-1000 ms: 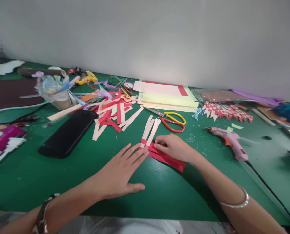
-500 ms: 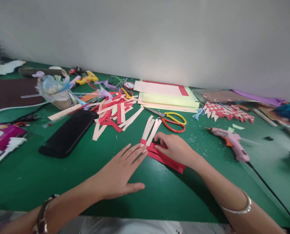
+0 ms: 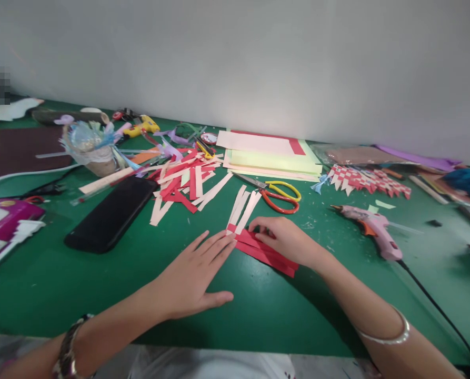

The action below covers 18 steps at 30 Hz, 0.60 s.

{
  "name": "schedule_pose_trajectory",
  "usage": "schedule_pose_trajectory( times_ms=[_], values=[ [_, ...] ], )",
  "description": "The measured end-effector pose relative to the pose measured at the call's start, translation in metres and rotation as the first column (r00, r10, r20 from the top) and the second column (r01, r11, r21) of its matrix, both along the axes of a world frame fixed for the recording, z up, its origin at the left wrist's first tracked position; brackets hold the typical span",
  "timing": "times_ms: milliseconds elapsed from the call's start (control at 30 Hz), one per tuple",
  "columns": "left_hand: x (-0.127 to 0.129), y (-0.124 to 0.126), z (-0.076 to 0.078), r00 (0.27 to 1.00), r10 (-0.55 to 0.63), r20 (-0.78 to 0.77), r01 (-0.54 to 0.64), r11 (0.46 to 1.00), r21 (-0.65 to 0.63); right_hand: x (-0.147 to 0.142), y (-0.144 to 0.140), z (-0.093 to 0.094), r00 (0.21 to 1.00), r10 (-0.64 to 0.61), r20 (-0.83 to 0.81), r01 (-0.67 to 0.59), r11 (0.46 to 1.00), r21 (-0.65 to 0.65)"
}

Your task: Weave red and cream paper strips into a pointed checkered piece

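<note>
The right hand's [image 3: 288, 239] fingertips press together on the red paper strips [image 3: 264, 252], while the left hand [image 3: 193, 276] lies flat, fingers spread, pinning the cream strips [image 3: 242, 208] woven through them, mid-table near the front edge. The strips look light, limp and easily torn, best held by their ends. Scissors [image 3: 278, 196] lie just behind, a pink glue gun [image 3: 372, 229] towards the right edge.

Black flat phone [image 3: 110, 213], left of centre on the green table [image 3: 41, 284]; loose heap of red and cream paper strips [image 3: 187, 181] above it; yellow-and-orange-handled scissors [image 3: 276, 197], centre; pink glue gun [image 3: 371, 229], right; stacked pale paper sheets [image 3: 270, 155], upper centre; woven red-white paper band [image 3: 367, 180], upper right.
</note>
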State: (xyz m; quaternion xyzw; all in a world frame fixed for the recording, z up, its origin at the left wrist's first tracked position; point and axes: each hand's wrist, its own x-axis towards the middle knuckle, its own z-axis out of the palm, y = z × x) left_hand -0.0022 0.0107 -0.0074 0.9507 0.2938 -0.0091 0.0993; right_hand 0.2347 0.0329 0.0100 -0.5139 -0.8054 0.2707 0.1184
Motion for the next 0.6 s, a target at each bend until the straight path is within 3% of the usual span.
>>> schedule_pose_trajectory(
  times_ms=[133, 300, 433, 600],
  values=[
    [-0.002, 0.000, 0.002, 0.999, 0.002, 0.039, -0.002, 1.000, -0.012, 0.001, 0.000, 0.003, 1.000, -0.009, 0.029, 0.007, 0.997, 0.074],
    [-0.004, 0.006, 0.009, 0.992, 0.077, 0.102, -0.077, 0.997, -0.003, 0.000, 0.002, 0.003, 0.998, -0.002, -0.062, 0.017, 0.971, 0.237],
    [-0.002, 0.015, 0.005, 0.991, 0.132, 0.029, -0.131, 0.991, -0.014, -0.005, 0.002, -0.003, 0.995, 0.101, -0.026, -0.090, 0.962, 0.258],
    [0.000, 0.021, 0.000, 0.994, 0.111, -0.019, -0.111, 0.993, -0.030, -0.013, 0.001, -0.006, 0.992, 0.109, 0.065, -0.123, 0.956, 0.268]
  ],
)
